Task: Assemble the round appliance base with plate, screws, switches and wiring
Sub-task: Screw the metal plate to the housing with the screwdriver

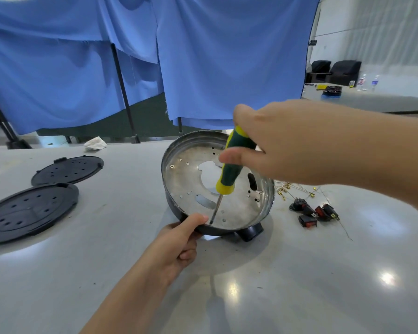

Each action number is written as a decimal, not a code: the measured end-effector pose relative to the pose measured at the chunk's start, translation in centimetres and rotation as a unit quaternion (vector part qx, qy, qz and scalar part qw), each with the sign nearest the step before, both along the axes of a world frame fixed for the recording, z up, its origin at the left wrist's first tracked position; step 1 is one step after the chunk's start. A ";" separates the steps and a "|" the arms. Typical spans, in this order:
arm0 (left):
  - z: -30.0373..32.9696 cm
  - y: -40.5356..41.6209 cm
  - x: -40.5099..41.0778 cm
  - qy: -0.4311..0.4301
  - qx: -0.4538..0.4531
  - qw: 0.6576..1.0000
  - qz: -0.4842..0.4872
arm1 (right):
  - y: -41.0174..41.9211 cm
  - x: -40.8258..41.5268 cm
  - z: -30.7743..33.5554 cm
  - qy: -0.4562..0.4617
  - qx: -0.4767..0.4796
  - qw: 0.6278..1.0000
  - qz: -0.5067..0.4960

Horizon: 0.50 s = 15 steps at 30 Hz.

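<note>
A: From the head view, what is proving hard to make out?

B: The screwdriver (228, 174) tip is landing near the rim of the round base (191, 182); whether a screw is sitting there is unclear. The base is sitting mid-tabletop (299, 273).

A: And the hands?

B: The right hand (290, 150) is gripping the handle. The left hand (179, 242) is clamping the near rim.

A: Counts?

B: Two black perforated covers (32, 208) are lying left. The switches (314, 212), roughly four, are overlapping beside thin wires (292, 188).

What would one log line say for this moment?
right hand: holds screwdriver, tip on plate | left hand: grips base
</note>
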<state>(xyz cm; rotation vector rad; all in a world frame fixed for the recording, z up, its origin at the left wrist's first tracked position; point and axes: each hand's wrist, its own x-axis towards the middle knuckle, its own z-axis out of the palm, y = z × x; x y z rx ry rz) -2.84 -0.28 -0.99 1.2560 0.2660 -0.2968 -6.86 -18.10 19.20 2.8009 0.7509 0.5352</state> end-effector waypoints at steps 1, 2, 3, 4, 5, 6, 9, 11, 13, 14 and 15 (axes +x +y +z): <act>0.0 0.0 0.0 -0.001 0.000 1.000 -0.001 | -0.1 0.1 0.0 -0.048 -0.043 0.998 -0.023; 0.0 0.0 -0.1 0.000 0.001 1.000 -0.001 | -0.2 0.3 -0.1 -0.077 -0.067 0.994 -0.037; 0.0 0.0 -0.1 0.000 0.000 1.000 -0.001 | -0.4 0.3 -0.2 -0.083 -0.070 0.993 -0.041; 0.0 0.0 0.0 0.000 0.001 1.000 0.000 | -0.5 0.4 -0.3 -0.065 -0.057 0.995 -0.038; 0.0 0.0 0.0 0.000 0.002 1.000 0.001 | -0.7 0.4 -0.3 -0.026 -0.023 0.999 -0.029; 0.0 0.0 0.0 0.001 0.004 1.000 0.001 | -0.9 0.4 -0.4 0.021 0.023 0.999 -0.018; 0.0 -0.1 0.1 -0.001 0.004 1.000 0.002 | -0.7 0.0 -0.2 0.094 0.078 0.992 0.018; 0.1 -0.1 0.0 -0.003 0.005 1.000 0.002 | -0.5 -0.1 -0.3 0.018 0.015 1.000 0.018; 0.1 -0.1 -0.1 -0.003 0.007 1.000 0.002 | -0.4 -0.3 -0.4 -0.061 -0.040 0.997 -0.010; 0.2 -0.1 -0.1 -0.003 0.007 1.000 0.001 | -0.4 -0.4 -0.5 -0.075 -0.049 0.996 -0.021; 0.2 -0.1 -0.2 -0.003 0.006 1.000 -0.001 | -0.4 -0.5 -0.5 -0.070 -0.046 0.996 -0.025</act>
